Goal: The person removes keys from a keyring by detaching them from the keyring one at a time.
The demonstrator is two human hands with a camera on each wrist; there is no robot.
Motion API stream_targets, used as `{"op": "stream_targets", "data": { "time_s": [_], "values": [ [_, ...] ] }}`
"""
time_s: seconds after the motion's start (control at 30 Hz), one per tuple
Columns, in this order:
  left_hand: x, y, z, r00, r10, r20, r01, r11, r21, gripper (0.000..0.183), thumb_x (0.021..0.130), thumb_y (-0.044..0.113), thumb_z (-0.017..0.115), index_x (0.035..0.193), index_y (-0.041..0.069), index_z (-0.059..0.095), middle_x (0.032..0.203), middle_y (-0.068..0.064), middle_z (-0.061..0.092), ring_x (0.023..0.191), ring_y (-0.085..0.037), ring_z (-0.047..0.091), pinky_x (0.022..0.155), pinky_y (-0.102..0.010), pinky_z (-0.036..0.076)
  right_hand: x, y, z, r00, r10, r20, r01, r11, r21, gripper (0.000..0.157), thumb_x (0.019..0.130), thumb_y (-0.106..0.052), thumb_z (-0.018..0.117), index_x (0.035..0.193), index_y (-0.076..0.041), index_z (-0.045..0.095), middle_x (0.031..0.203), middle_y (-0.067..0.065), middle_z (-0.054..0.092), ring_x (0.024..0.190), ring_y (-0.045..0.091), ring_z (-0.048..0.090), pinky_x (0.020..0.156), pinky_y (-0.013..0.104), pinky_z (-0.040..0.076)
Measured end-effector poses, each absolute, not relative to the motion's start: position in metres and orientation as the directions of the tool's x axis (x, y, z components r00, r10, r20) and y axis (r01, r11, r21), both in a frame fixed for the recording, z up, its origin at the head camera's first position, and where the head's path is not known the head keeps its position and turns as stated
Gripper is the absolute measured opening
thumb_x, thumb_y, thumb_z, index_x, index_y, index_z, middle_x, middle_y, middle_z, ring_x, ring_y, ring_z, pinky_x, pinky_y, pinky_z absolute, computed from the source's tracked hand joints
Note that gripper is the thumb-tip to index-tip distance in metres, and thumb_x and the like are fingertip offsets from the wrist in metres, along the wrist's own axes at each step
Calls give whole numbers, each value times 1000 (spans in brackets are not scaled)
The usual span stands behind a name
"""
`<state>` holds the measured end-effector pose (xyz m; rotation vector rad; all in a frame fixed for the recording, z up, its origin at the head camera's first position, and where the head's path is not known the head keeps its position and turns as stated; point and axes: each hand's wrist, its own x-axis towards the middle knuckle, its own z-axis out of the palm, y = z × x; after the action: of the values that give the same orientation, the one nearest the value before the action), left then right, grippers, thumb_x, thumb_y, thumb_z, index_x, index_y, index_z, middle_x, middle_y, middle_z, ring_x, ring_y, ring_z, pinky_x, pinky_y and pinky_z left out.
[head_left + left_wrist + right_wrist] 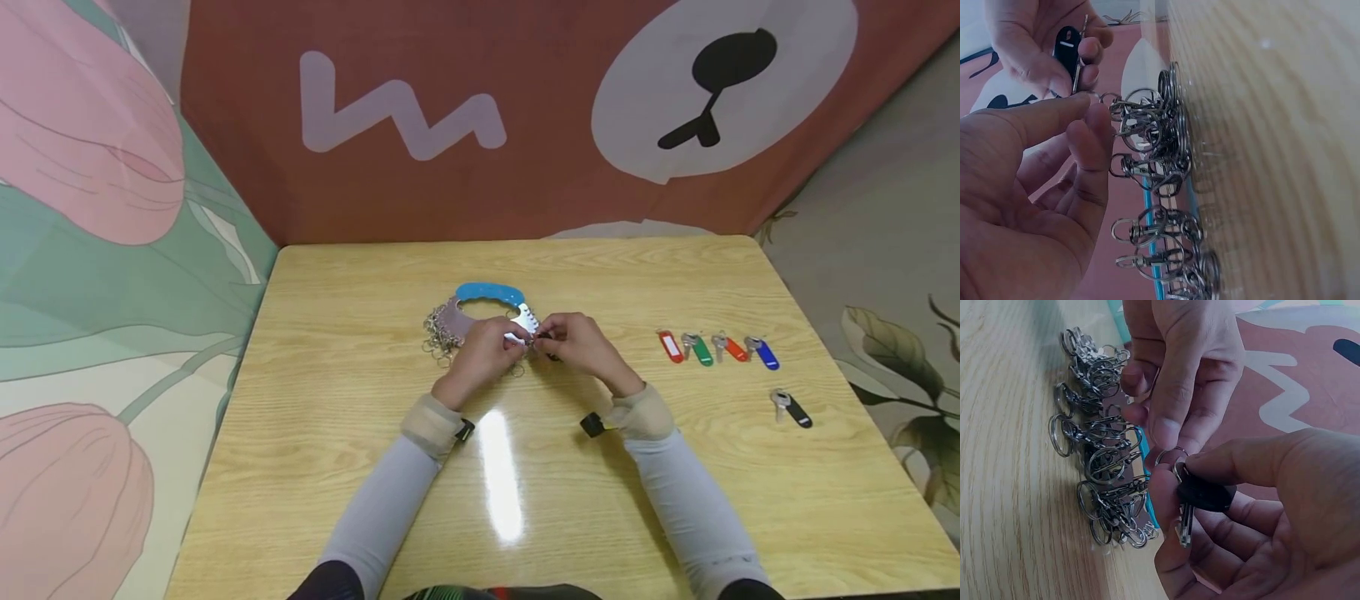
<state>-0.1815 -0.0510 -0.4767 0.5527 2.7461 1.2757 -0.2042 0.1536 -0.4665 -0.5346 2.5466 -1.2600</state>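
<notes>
A key holder with a blue handle [489, 292] and a metal plate lies on the table, its edge hung with many split rings and small clasps [1107, 462]. At its right end my left hand [483, 354] pinches a metal ring [1171, 452] between thumb and forefinger. Close beside it, my right hand [585, 346] holds a black key tag [1207, 494] with a silver key [1186, 526] hanging from it. In the right wrist view the tag's small ring meets the pinched ring; whether they are linked, I cannot tell.
To the right, a row holds a red tag [671, 346], a green tag [702, 351], an orange-red tag [735, 349] and a blue tag [767, 355], with keys among them. Nearer lies another black tag [799, 412] with a key. Printed cloth walls [420, 200] border the table.
</notes>
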Motion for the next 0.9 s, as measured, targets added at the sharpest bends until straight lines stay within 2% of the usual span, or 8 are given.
{"op": "stream_targets", "data": {
  "time_s": [0.13, 0.23, 0.33, 0.47, 0.7, 0.9],
  "values": [
    [-183, -48, -477, -931, 347, 108, 308, 593, 744, 12, 97, 7, 76, 108, 5, 81, 109, -11, 77, 88, -18, 75, 77, -23, 59, -204, 153, -466, -911, -408, -64, -190, 552, -812, 6, 96, -5, 75, 101, -1, 76, 87, 9, 75, 74, 10, 64, 62, 22, 48],
    [-186, -47, -478, -935, 333, 120, 304, 583, 753, 10, 98, 6, 75, 106, 5, 81, 109, -10, 78, 86, -18, 75, 76, -23, 60, -203, 153, -464, -914, -398, -77, -167, 542, -824, 8, 97, -7, 75, 102, -1, 76, 86, 14, 75, 70, 10, 63, 60, 22, 47],
    [-188, -46, -479, -941, 314, 128, 295, 570, 767, 8, 98, 8, 76, 104, 6, 81, 103, -8, 80, 81, -15, 73, 72, -22, 58, -203, 153, -462, -916, -392, -84, -154, 537, -829, 9, 98, -7, 74, 102, 0, 76, 87, 17, 75, 68, 11, 63, 59, 21, 47],
    [-190, -45, -479, -947, 297, 121, 273, 547, 791, 6, 98, 9, 76, 103, 8, 80, 96, -6, 79, 76, -14, 71, 66, -22, 56, -204, 153, -463, -920, -383, -84, -152, 546, -824, 10, 96, -5, 75, 103, 1, 76, 86, 15, 75, 68, 10, 64, 61, 21, 49],
    [-191, -44, -481, -956, 281, 79, 207, 460, 863, 7, 99, 5, 73, 104, 6, 77, 101, -8, 79, 89, -19, 76, 74, -23, 61, -204, 154, -465, -923, -373, -95, -157, 590, -792, 9, 97, -8, 75, 101, -1, 76, 79, 12, 74, 65, 9, 62, 62, 22, 47],
    [-194, -45, -483, -960, 278, 44, 136, 319, 938, 9, 100, 0, 70, 107, -1, 76, 105, -14, 79, 92, -27, 79, 78, -25, 63, -203, 152, -463, -928, -364, -81, -158, 581, -799, 10, 99, -11, 73, 96, -2, 78, 81, 18, 76, 65, 10, 64, 62, 22, 46]
  ]
}}
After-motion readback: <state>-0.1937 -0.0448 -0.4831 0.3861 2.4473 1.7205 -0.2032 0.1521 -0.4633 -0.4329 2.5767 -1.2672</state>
